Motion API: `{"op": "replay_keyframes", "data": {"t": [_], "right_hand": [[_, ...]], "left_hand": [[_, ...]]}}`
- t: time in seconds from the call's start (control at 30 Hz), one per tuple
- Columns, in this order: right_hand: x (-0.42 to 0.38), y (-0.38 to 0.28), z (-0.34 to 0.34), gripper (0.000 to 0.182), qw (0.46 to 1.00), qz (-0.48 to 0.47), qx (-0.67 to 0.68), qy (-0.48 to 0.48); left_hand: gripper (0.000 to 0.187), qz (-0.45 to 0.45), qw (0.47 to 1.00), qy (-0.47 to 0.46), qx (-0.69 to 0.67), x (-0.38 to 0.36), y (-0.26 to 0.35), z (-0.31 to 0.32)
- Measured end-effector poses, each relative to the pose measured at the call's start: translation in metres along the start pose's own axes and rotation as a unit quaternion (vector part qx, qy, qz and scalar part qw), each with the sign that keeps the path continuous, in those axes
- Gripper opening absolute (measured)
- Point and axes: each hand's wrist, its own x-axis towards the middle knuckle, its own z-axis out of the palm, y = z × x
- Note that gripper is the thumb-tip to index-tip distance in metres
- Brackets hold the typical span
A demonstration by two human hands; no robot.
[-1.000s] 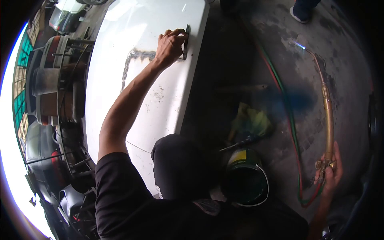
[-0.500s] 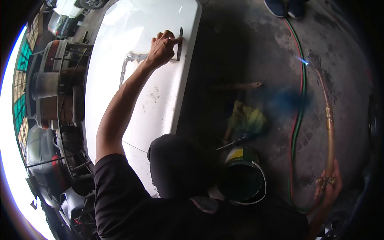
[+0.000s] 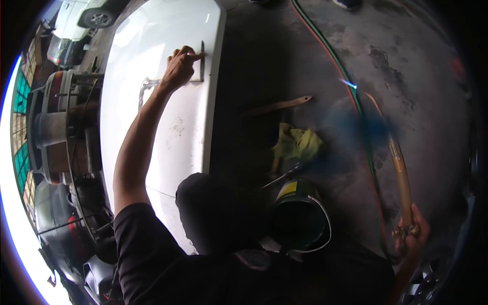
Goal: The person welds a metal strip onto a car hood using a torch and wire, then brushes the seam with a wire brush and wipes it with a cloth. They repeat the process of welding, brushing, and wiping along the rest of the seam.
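My left hand (image 3: 180, 66) reaches far out over a white car panel (image 3: 152, 117) and pinches a thin dark metal strip (image 3: 202, 61) held upright against the panel's right side. A grey welded seam (image 3: 145, 86) runs beside that hand. My right hand (image 3: 413, 235) grips the valve end of a brass gas torch (image 3: 399, 170) low at the right. The torch points away from me and burns a small blue flame (image 3: 348, 83) at its tip, over the concrete floor and well apart from the panel.
Red and green gas hoses (image 3: 351, 96) cross the floor. A dark paint can (image 3: 300, 218) stands close in front of me, with a yellow rag (image 3: 297, 143) and a wooden stick (image 3: 277, 107) beyond it. Stacked machinery (image 3: 61, 132) crowds the left side.
The view has swung, shifting the panel and my left hand leftward in frame. The torch has moved in toward the middle, its flame closer to the panel. My left hand keeps the strip.
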Motion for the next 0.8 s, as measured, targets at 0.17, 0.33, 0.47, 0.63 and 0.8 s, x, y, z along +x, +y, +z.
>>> {"op": "replay_keyframes", "data": {"t": [0.17,0.33,0.47,0.63,0.8], "right_hand": [[0.006,-0.004,0.007,0.079,0.996,-0.016,0.061,-0.056],[0.007,-0.009,0.0,0.077,0.995,0.003,0.048,-0.092],[0.006,-0.007,-0.004,0.077,0.993,0.023,0.041,-0.108],[-0.002,-0.001,-0.003,0.081,0.997,0.009,0.038,-0.07],[-0.015,0.01,-0.014,0.085,0.999,-0.005,0.028,-0.027]], "left_hand": [[0.061,-0.012,1.0,-0.016,-0.001,0.002,0.006,-0.009],[0.067,-0.003,0.999,-0.037,-0.03,0.006,-0.001,-0.007],[0.065,-0.016,0.998,-0.045,-0.051,0.004,0.006,-0.011],[0.047,0.008,0.999,-0.002,-0.039,0.001,0.002,0.001],[0.036,0.031,0.999,0.024,-0.007,0.001,0.0,0.008]]}}
